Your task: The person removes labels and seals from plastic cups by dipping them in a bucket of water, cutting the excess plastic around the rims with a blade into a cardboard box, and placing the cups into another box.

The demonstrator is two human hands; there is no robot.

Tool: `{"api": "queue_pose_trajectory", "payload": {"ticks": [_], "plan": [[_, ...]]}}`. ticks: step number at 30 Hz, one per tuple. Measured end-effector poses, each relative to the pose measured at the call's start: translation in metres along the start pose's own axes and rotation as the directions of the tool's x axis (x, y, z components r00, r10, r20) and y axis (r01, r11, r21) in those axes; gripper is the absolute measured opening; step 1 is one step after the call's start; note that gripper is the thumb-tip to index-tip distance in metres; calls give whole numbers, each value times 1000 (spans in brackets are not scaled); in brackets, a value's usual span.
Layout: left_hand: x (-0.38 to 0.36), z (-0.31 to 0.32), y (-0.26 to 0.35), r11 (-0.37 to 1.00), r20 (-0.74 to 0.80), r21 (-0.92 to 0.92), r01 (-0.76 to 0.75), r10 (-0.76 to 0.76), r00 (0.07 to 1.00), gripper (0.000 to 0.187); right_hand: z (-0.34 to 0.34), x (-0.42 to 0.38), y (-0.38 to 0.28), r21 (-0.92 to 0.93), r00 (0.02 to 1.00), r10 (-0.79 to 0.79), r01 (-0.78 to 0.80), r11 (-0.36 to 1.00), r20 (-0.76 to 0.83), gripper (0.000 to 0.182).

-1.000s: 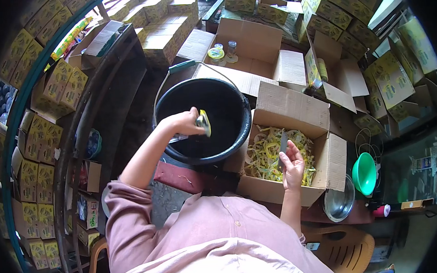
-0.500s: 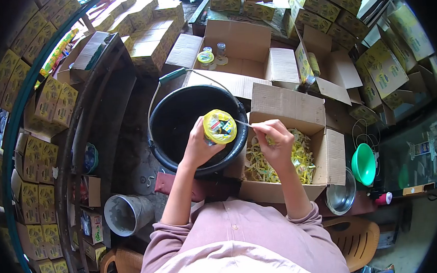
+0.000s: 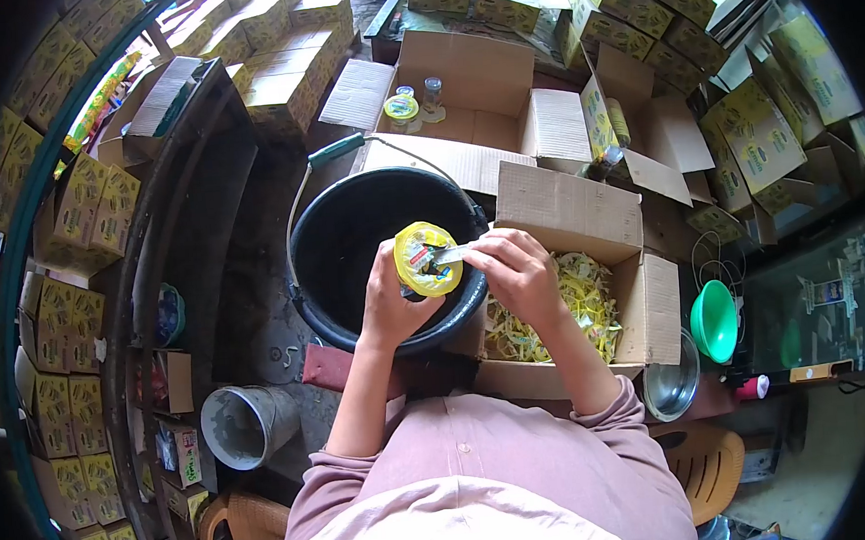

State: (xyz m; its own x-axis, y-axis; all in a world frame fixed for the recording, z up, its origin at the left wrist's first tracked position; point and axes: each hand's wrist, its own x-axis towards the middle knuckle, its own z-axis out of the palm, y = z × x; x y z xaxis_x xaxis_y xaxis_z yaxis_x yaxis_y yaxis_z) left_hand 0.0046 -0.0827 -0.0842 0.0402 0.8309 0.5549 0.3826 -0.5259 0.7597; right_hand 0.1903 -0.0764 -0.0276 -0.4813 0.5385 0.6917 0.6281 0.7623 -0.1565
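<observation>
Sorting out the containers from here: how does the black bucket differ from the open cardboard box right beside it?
The black bucket is round and dark, with a wire handle ending in a green grip; the cardboard box is square, brown, with flaps open. The bucket's inside looks dark, contents unclear, while the box holds a heap of yellow strips. The left hand holds a yellow-lidded jar over the bucket; the right hand is over the box. Both are open-topped.

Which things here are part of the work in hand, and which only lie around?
In use: left hand holding yellow-lidded jar; right hand with thin metal tool; black bucket; box of yellow strips.
Lying about: green funnel; steel bowl; stacked cartons.
</observation>
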Motion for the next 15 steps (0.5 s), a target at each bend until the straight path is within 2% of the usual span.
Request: {"api": "queue_pose_trajectory", "payload": {"ticks": [8, 11, 15], "plan": [[-5, 6, -7, 999, -27, 22, 35, -34, 999, 60, 4, 2, 4, -54, 993, -116, 117, 992, 19, 28], [-4, 5, -4, 999, -16, 46, -1, 2, 1000, 58, 3, 4, 2, -20, 996, -88, 88, 996, -13, 34], [-3, 1, 3, 995, 13, -12, 96, -95, 995, 58, 9, 1, 7, 21, 990, -108, 110, 994, -86, 43]]}}
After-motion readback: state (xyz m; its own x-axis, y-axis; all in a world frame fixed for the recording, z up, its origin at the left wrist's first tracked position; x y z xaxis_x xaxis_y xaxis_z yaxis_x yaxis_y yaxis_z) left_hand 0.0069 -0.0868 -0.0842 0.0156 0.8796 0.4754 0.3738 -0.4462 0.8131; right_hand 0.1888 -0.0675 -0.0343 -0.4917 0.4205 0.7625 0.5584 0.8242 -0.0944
